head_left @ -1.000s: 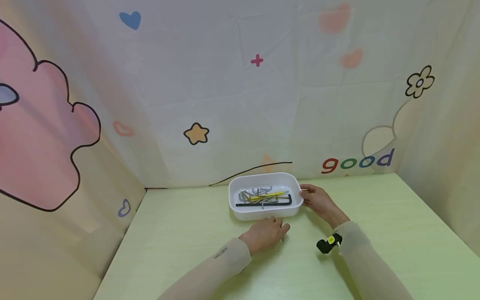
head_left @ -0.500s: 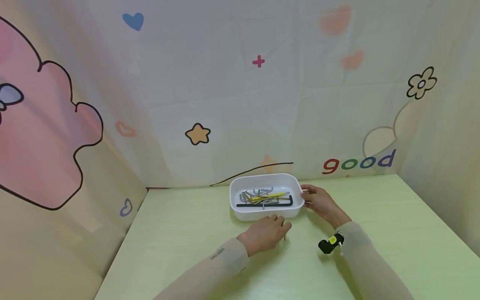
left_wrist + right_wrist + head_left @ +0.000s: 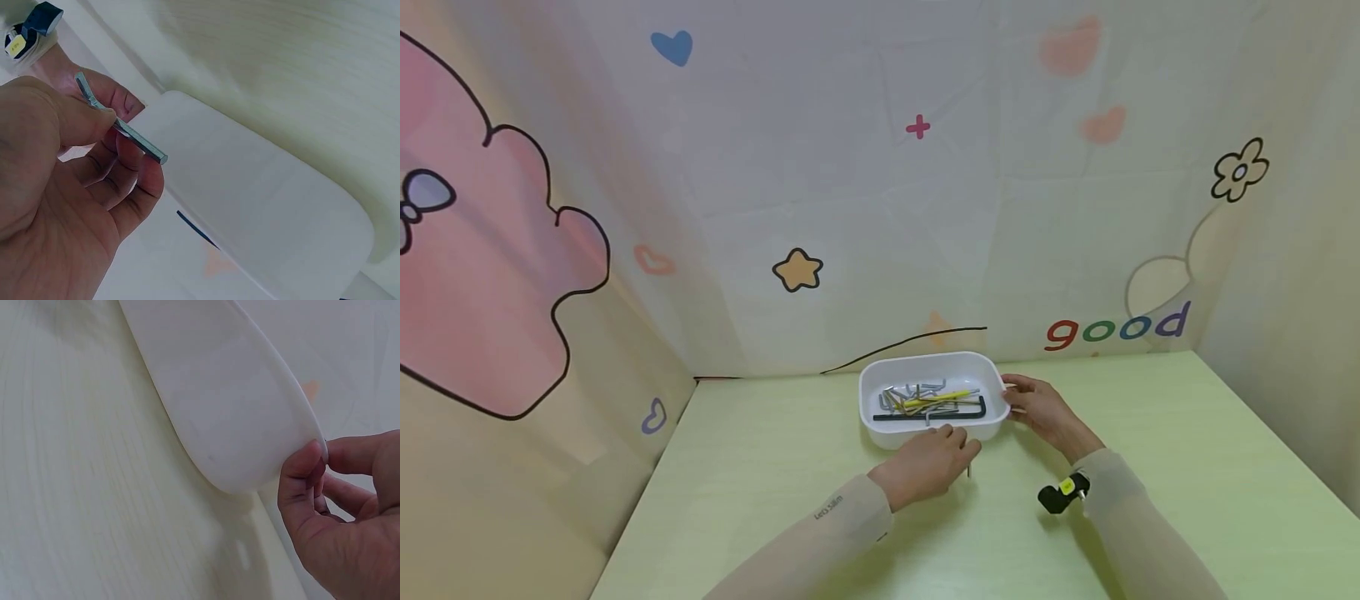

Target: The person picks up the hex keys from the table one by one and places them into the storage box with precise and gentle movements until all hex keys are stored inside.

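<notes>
A white plastic bin (image 3: 883,437) stands toward the back of the table. Inside it are several loose silvery hex keys, one long black hex key (image 3: 982,407) and a thin yellow stick (image 3: 958,394). My left hand (image 3: 925,463) is just in front of the bin, overlapping its front wall in the head view. Between thumb and fingers it pinches a small metal hex key (image 3: 142,142), whose short bent end points away from the fingertips. At the bin's right end, my right hand (image 3: 1045,411) grips the rim, thumb on one side and fingers on the other.
Behind the bin, a printed cloth backdrop (image 3: 865,208) meets the back of the pale green table (image 3: 760,450). More cloth hangs along both sides. A black wrist camera (image 3: 1062,493) sits on the right sleeve's cuff.
The bin and my right hand have shifted very slightly nearer. My left fingers now overlap the bin's front wall in the head view, while keeping their pinch on the hex key.
</notes>
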Demonstrator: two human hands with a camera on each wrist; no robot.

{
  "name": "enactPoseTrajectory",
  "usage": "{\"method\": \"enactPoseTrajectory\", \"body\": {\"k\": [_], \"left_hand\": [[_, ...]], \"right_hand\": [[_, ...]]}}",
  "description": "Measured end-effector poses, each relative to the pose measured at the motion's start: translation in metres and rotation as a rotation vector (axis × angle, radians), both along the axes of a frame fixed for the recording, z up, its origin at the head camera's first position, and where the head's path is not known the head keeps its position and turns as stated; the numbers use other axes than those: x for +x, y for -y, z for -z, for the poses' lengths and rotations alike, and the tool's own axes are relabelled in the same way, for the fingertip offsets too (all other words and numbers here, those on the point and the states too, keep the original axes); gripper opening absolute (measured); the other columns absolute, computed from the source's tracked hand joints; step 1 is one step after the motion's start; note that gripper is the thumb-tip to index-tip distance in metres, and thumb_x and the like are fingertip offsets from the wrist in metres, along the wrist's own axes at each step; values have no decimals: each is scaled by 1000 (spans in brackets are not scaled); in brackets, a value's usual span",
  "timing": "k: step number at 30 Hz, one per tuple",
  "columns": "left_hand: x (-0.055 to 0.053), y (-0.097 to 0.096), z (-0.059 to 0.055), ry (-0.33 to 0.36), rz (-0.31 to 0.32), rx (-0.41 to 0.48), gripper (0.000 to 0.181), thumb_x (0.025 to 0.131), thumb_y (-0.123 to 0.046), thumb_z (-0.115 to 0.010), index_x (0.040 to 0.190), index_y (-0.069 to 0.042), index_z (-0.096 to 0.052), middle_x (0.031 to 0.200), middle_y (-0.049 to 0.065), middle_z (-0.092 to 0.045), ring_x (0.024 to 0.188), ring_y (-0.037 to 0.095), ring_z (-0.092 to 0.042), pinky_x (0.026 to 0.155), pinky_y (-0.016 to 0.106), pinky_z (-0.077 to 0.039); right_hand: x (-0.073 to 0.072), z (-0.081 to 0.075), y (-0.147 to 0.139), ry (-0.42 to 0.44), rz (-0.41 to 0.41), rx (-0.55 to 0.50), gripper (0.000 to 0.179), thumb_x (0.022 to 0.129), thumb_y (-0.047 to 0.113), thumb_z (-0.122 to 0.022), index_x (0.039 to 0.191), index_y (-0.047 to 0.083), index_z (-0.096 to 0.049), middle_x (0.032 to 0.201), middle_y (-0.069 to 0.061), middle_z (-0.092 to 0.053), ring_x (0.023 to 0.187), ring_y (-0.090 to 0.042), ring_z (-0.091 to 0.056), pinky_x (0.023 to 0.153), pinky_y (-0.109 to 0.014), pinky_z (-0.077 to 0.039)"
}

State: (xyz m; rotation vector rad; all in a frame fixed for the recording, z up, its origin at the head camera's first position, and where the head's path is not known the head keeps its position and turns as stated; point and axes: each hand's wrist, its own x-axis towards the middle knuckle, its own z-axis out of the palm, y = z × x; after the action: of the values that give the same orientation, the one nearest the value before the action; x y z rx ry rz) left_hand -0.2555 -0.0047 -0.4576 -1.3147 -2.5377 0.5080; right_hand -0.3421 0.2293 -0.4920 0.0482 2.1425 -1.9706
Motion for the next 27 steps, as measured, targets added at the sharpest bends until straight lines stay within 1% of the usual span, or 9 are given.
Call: {"method": "enactPoseTrajectory", "body": {"k": [5,9,12,15,20,22,27], "left_hand": [[-3,3,-6,5,-11,27,27,92,-22,-64,116,-18,-51,105,-2,-61,95,12,-60,78,22,-56],[-5,6,-12,-32,2,45,28,91,-22,-66,115,-17,-52,104,-2,-61,96,12,-60,84,22,-56],[-8,9,-17,-51,-1,53,26,92,-21,-65,115,-17,-53,105,-2,-61,98,12,-60,85,22,-56],[-11,12,-23,-36,-23,61,27,93,-20,-63,118,-16,-53,108,-2,-62,100,12,-60,85,23,-57],[-18,18,-30,-15,-44,94,29,94,-15,-61,122,-15,-53,107,-1,-62,97,13,-61,82,23,-57],[-21,20,-32,-7,-48,107,30,93,-13,-62,122,-15,-53,107,-1,-61,97,14,-61,82,24,-56],[-27,23,-39,25,-82,118,35,92,-11,-63,125,-14,-51,111,1,-61,98,16,-59,84,26,-57]], "right_hand": [[-1,3,-1,1,-2,-5,49,101,9,-49,148,1,-38,120,-13,-51,107,-23,-54,83,-21,-58],[1,3,-1,-1,-4,-8,49,101,8,-49,148,0,-38,120,-13,-51,107,-24,-54,83,-21,-58],[1,3,-1,2,-5,-7,49,101,8,-49,148,1,-38,121,-14,-51,109,-25,-54,83,-21,-59],[0,4,-1,6,-12,-13,49,101,8,-49,148,0,-38,123,-16,-50,111,-27,-54,83,-22,-59],[-1,3,-2,21,-6,-21,50,101,8,-49,148,2,-38,126,-16,-49,113,-28,-53,84,-22,-59],[0,3,-2,20,-7,-20,50,101,8,-49,149,2,-37,127,-16,-49,112,-27,-53,85,-22,-60],[0,3,-2,11,-12,-20,50,101,9,-48,149,2,-36,129,-17,-49,112,-26,-54,85,-22,-59]]}}
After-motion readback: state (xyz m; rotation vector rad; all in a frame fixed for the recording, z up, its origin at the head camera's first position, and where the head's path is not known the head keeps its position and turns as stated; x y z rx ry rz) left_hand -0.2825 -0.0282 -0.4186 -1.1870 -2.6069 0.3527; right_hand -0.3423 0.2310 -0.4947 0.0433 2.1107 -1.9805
